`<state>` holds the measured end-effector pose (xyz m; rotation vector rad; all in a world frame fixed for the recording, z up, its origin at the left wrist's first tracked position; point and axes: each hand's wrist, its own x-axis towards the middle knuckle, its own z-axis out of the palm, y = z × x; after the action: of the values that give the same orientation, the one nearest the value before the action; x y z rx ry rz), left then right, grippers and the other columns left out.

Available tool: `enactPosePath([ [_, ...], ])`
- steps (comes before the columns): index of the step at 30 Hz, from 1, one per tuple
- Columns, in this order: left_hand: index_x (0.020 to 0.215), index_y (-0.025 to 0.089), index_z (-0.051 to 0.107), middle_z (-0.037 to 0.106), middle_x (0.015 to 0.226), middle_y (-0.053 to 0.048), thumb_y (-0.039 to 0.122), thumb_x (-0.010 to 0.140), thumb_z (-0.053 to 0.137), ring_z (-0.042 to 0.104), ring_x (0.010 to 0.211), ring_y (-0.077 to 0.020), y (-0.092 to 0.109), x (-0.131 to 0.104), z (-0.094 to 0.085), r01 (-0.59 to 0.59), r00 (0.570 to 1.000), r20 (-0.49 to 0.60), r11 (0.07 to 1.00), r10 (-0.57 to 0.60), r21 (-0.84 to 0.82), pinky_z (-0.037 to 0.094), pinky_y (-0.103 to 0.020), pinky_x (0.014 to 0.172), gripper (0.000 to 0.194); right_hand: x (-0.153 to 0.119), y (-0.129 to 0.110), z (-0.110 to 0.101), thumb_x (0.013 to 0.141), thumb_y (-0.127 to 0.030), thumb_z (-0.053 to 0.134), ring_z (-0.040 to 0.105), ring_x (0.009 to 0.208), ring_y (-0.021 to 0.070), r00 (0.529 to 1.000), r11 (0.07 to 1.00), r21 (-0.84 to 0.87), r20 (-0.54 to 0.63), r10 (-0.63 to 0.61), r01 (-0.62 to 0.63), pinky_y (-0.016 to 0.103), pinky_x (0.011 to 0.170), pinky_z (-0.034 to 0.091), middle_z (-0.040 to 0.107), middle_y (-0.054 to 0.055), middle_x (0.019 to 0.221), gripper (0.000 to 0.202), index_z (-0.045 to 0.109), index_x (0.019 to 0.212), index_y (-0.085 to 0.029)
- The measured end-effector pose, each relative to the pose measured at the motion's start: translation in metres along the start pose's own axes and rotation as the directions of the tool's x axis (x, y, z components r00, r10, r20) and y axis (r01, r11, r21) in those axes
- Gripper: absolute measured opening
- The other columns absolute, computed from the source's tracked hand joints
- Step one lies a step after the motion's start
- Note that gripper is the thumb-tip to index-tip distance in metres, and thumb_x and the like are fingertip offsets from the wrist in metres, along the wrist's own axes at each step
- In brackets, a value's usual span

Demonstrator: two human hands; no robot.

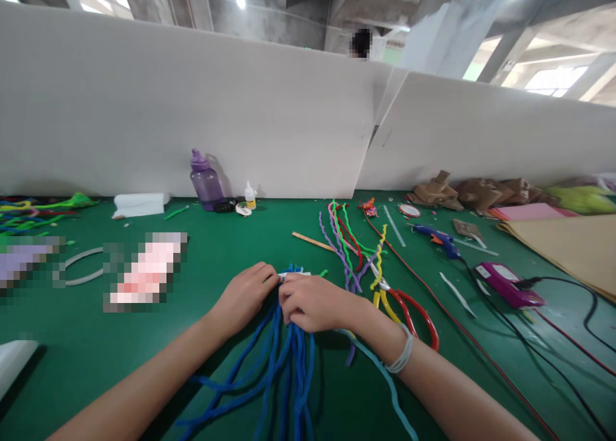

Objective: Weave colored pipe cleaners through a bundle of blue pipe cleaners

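Both hands meet at the gathered top of a bundle of blue fuzzy stems (291, 364), whose loose ends fan toward the front edge. My left hand (248, 296) is closed at the bundle's left side, fingertips pinched by a small white strip (302, 275). On the right side my right hand (312, 300) is closed over the bundle, fingers curled around its top. Short blue tips poke up between the hands. A light blue stem (392, 389) passes under the right wrist. Red-handled scissors (416, 312) lie right of that hand, near twisted purple, green, red and yellow stems (344, 242).
A purple bottle (208, 184) and small glue bottle (250, 196) stand by the white partition (192, 101). Rightward lie a blue glue gun (437, 239), purple power box (507, 285), cables and brown paper (563, 248). Leftward are a blurred phone-like object (149, 271) and a ring (84, 266).
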<state>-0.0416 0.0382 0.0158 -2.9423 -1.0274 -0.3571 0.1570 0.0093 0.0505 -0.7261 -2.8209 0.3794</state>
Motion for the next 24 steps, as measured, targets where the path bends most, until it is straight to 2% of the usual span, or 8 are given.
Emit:
enactPosePath([
  [3,0.090,0.014,0.057,0.055,0.088,-0.005,0.014,0.092,0.046,0.047,0.084,-0.0206,0.000,0.001,0.000,0.000,1.000,0.006,1.000,0.000,0.013,0.042,-0.033,0.075,0.012,-0.001,0.002,-0.001,0.078,-0.005,0.051,0.052,0.084,0.0152,1.000,0.997,0.077,0.022,0.004,-0.006,0.030,0.099,0.033,0.065,0.001,0.080,0.026,0.072,0.073,-0.019],
  [8,0.092,0.015,0.058,0.055,0.091,-0.006,0.014,0.092,0.045,0.047,0.086,-0.0209,0.000,0.000,-0.002,-0.018,1.000,0.017,1.000,0.018,-0.026,0.042,-0.034,0.076,0.014,-0.003,0.008,0.001,0.081,-0.010,0.050,0.057,0.089,0.0162,0.981,0.974,0.166,-0.090,0.171,-0.154,0.028,0.083,0.043,0.067,0.005,0.092,0.028,0.067,0.102,-0.018],
  [10,0.095,0.015,0.059,0.055,0.091,-0.006,0.014,0.092,0.044,0.047,0.087,-0.0210,0.001,0.000,-0.003,-0.015,1.000,0.020,1.000,0.016,-0.026,0.042,-0.034,0.077,0.015,-0.002,0.009,0.002,0.082,-0.011,0.050,0.057,0.091,0.0170,0.984,0.976,0.164,-0.087,0.159,-0.143,0.029,0.085,0.042,0.067,0.005,0.094,0.028,0.067,0.103,-0.018],
  [15,0.097,0.015,0.058,0.055,0.091,-0.006,0.015,0.093,0.043,0.047,0.087,-0.0204,0.000,0.000,-0.002,-0.018,1.000,0.003,1.000,0.018,-0.002,0.042,-0.033,0.076,0.016,-0.002,0.011,0.007,0.081,-0.010,0.052,0.057,0.093,0.0175,0.995,0.987,0.136,-0.049,0.087,-0.079,0.031,0.091,0.040,0.068,0.006,0.091,0.021,0.071,0.088,-0.016],
  [24,0.086,0.016,0.055,0.054,0.086,-0.004,0.014,0.092,0.045,0.047,0.082,-0.0188,-0.001,0.001,0.001,-0.009,0.999,-0.033,1.000,0.008,-0.007,0.040,-0.031,0.072,0.012,-0.002,0.009,0.010,0.082,-0.010,0.051,0.055,0.103,0.0176,0.994,0.990,0.124,-0.086,0.072,-0.061,0.032,0.096,0.039,0.064,0.007,0.106,0.030,0.067,0.108,-0.018],
])
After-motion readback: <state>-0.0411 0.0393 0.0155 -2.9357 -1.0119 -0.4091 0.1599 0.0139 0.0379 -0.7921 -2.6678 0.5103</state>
